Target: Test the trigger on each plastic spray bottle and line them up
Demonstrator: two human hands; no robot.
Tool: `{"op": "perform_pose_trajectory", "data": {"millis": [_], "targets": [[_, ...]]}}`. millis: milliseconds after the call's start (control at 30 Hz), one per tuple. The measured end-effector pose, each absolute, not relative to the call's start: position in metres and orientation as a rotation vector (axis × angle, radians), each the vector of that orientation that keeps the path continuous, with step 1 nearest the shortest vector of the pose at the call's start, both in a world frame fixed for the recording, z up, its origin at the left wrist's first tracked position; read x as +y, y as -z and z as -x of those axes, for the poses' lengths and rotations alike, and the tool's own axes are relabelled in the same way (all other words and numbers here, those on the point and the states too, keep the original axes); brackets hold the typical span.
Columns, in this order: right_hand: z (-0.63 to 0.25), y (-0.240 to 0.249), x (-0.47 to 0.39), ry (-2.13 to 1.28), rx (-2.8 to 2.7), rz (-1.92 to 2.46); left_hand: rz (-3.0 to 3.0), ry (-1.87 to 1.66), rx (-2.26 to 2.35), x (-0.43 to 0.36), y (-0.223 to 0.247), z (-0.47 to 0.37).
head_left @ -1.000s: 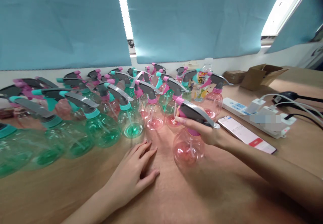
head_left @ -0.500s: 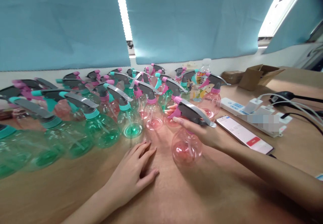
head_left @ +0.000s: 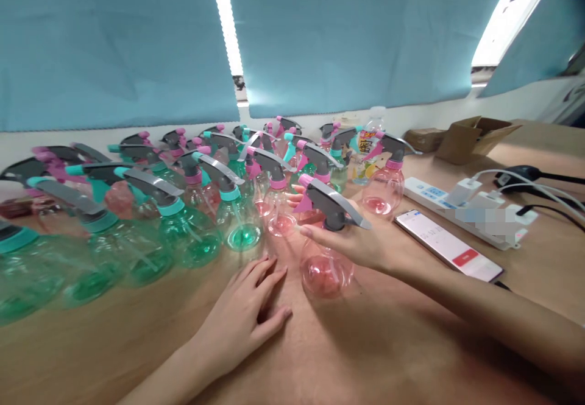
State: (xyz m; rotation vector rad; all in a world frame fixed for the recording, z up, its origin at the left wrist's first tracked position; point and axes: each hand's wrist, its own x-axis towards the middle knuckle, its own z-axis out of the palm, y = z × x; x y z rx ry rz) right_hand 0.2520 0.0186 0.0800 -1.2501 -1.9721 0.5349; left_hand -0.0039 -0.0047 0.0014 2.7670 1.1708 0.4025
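My right hand [head_left: 359, 248] is wrapped around the neck of a clear pink spray bottle [head_left: 325, 276] with a pink nozzle and a grey lever. Its thumb crosses the front, and other fingertips show behind the trigger. The bottle stands upright, or nearly so, with a little liquid or tint at its base. Just left of it, my left hand [head_left: 249, 307] lies palm down on the table with fingers apart, holding nothing. Beyond its fingertips stand a green spray bottle [head_left: 240, 228] and another pink spray bottle [head_left: 280, 213].
Several green and pink spray bottles crowd the left and back of the wooden table [head_left: 292, 368]. A pink one [head_left: 382, 187] stands at the right end. Further right are a phone [head_left: 450, 243], a power strip [head_left: 427, 193] with chargers and cables, and an open cardboard box [head_left: 473, 140].
My right hand and the pink spray bottle in it have shifted left, closer to my left hand. My left hand rests in the same place; the view has turned slightly.
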Motion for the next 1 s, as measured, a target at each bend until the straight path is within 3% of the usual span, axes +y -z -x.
{"op": "perform_pose_trajectory", "data": {"millis": [567, 1000], "targets": [[-0.253, -0.076, 0.02, -0.364, -2.072, 1.449, -2.776, -0.397, 1.166, -0.008, -0.001, 0.004], [-0.243, -0.091, 0.016, -0.609, -1.973, 1.314, -2.772, -0.375, 1.176, -0.007, -0.001, 0.005]]}}
